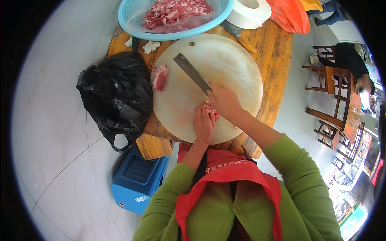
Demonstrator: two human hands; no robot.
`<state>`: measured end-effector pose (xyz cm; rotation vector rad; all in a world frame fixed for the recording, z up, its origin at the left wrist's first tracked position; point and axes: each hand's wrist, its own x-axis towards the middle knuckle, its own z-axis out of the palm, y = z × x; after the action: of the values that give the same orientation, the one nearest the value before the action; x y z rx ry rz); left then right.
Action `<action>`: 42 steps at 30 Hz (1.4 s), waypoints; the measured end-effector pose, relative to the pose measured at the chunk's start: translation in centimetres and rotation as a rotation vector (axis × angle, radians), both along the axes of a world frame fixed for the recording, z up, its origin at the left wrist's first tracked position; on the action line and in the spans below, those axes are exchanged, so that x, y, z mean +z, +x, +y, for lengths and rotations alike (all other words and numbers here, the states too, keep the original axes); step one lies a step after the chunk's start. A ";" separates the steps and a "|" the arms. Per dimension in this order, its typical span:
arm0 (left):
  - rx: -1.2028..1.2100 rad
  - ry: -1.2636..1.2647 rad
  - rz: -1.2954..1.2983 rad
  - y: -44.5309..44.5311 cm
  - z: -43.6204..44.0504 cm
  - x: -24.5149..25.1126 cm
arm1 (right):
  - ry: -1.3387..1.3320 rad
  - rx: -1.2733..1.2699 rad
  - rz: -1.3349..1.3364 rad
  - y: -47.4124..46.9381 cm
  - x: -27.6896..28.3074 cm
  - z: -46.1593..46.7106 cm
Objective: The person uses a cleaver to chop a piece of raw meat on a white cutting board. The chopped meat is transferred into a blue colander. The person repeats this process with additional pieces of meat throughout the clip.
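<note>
On the round, pale cutting board (181,99), my left hand (204,123) presses a small piece of raw meat (216,115) with bent fingers. My right hand (224,101) grips a cleaver (193,73) just above that piece. The blade points up and to the left over the board; its handle is hidden in my fist. A thicker slab of raw meat with pale fat (160,77) lies near the board's left edge. Behind the board, a light-blue plastic basket (181,35) lined with a clear bag holds a heap of cut raw meat (178,13).
A black plastic bag (120,90) bulges at the table's left edge, above a blue box (135,180). Behind the board are a second knife (245,43), a large paper roll (250,13) and an orange bag (289,15). A person (349,60) sits at another table on the right.
</note>
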<state>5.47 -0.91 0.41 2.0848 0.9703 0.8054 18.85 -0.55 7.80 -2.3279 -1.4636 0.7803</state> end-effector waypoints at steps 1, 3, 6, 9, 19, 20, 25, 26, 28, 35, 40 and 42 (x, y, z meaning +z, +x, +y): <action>0.010 0.001 0.001 -0.2 -0.1 -0.4 | 0.023 -0.024 0.048 0.4 0.7 -1.0; 0.032 -0.022 0.011 -0.2 -0.4 -0.7 | -0.100 0.044 0.082 0.2 3.0 -5.2; 0.029 -0.062 0.048 -0.3 -0.4 0.2 | -0.358 0.042 0.111 -0.1 6.2 -10.2; -0.011 -0.062 0.067 -0.3 -0.6 0.3 | -0.385 0.035 0.067 -0.5 5.4 -10.8; 0.047 -0.035 0.033 -0.6 -0.5 -0.2 | -0.171 -0.025 0.183 0.3 3.1 -1.4; 0.060 -0.048 0.027 -0.4 -0.6 -0.2 | -0.161 0.018 0.143 0.6 3.3 -4.3; 0.068 -0.054 0.036 0.0 -0.7 0.0 | -0.458 0.051 0.114 0.6 7.2 -12.6; 0.060 -0.045 0.040 0.0 -0.6 0.1 | -0.492 0.041 0.124 0.6 7.2 -12.9; 0.047 -0.075 0.077 0.1 -0.8 0.3 | -0.372 0.060 0.076 -0.1 4.7 -11.8; 0.045 -0.027 0.035 0.1 -0.6 0.0 | -0.104 0.074 0.052 -0.2 -0.3 0.1; 0.077 -0.071 0.005 -0.1 -0.7 -0.7 | -0.154 0.081 0.133 1.0 3.8 -8.5; 0.083 -0.088 0.034 -0.1 -0.7 -0.4 | -0.405 0.102 0.110 1.2 6.6 -11.6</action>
<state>5.40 -1.59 -0.03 2.0000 1.0968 0.7574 20.00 -12.18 14.44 -2.4527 -1.4988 1.3183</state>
